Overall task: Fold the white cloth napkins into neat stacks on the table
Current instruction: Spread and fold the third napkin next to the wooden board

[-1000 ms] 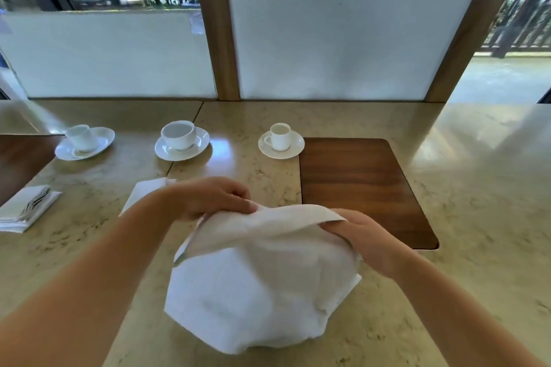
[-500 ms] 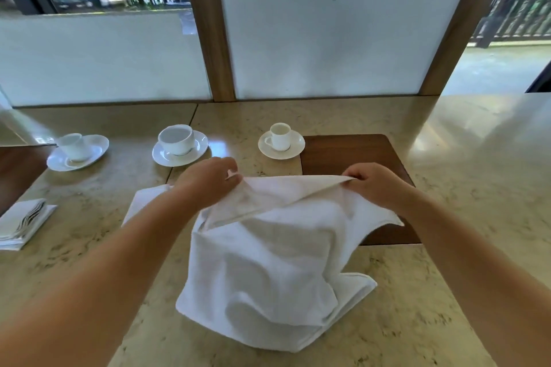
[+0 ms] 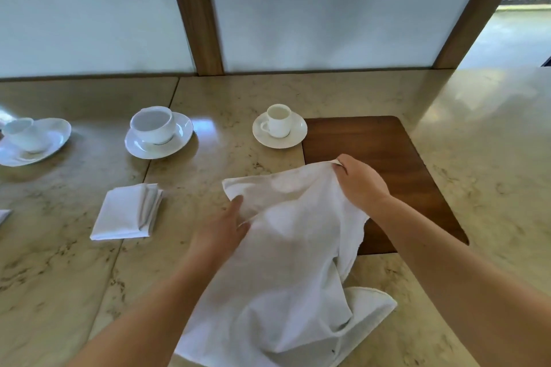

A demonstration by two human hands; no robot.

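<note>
A large white cloth napkin (image 3: 286, 271) hangs crumpled in front of me, its lower end bunched on the marble table (image 3: 477, 134). My right hand (image 3: 359, 180) pinches the napkin's far right corner above the wooden inlay (image 3: 366, 140). My left hand (image 3: 223, 226) grips the cloth's left edge, a little below its far left corner. A folded white napkin (image 3: 126, 212) lies flat on the table to the left of my left hand, apart from it.
Three white cups on saucers stand along the far side: a small one (image 3: 279, 126), a wide one (image 3: 156, 131) and one at the left edge (image 3: 29, 138). Another white napkin corner (image 3: 3, 214) shows at the far left. Frosted window panels rise behind the table.
My right hand carried its corner to the right and further out. My left hand slid down the left edge, and the napkin's top now lies spread wider. The folded napkin came into full view.
</note>
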